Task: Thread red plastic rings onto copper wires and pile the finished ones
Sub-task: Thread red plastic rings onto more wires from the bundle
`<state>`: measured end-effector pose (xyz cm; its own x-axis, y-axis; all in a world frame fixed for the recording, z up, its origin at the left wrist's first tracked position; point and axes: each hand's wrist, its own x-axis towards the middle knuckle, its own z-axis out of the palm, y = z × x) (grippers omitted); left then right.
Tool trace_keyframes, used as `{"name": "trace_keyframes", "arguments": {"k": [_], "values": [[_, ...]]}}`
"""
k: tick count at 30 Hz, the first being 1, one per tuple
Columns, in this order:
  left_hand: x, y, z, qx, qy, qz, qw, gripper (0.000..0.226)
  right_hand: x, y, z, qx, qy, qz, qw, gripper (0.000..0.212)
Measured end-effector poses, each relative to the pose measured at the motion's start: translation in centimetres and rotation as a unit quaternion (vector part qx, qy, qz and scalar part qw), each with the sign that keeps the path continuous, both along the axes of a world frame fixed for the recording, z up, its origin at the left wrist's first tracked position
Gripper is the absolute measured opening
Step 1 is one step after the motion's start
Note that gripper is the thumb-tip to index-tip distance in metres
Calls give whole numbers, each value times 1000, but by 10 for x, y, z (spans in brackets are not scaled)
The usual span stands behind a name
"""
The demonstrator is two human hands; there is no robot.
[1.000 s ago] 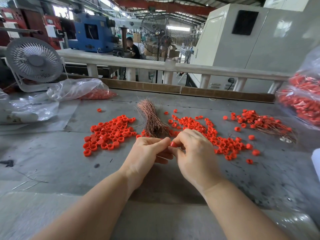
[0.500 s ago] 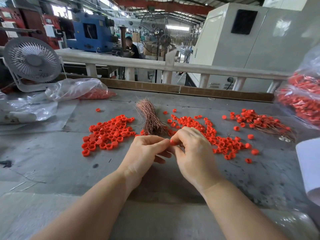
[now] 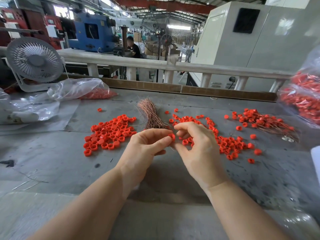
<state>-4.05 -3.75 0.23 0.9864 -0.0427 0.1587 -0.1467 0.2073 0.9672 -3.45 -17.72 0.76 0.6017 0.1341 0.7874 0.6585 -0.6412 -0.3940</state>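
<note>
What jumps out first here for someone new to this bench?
Bright red rings scattered over the grey table: a dense left pile and a looser spread at centre-right. Between them lies a bundle of copper wires, and just in front the left hand pinches one ring, the right hand close beside it. At far right sits a heap of wired rings.

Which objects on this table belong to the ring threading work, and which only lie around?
Job: red ring pinched by left hand; right hand; loose rings; copper wire bundle; finished pile.
Lying about: desk fan; plastic bag.
</note>
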Motion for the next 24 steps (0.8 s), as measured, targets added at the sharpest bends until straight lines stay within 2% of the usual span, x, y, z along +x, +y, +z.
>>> {"name": "trace_keyframes", "arguments": {"k": [6, 13, 24], "values": [[1, -1, 1, -57, -2, 10, 998, 23, 2, -1, -2, 0, -22, -18, 1000, 25], [0, 0, 4, -72, -6, 11, 997, 35, 2, 0, -1, -12, -29, -9, 999, 9], [1, 0, 3, -74, -37, 16, 996, 28, 4, -2, -2, -11, -29, 7, 999, 4]]}}
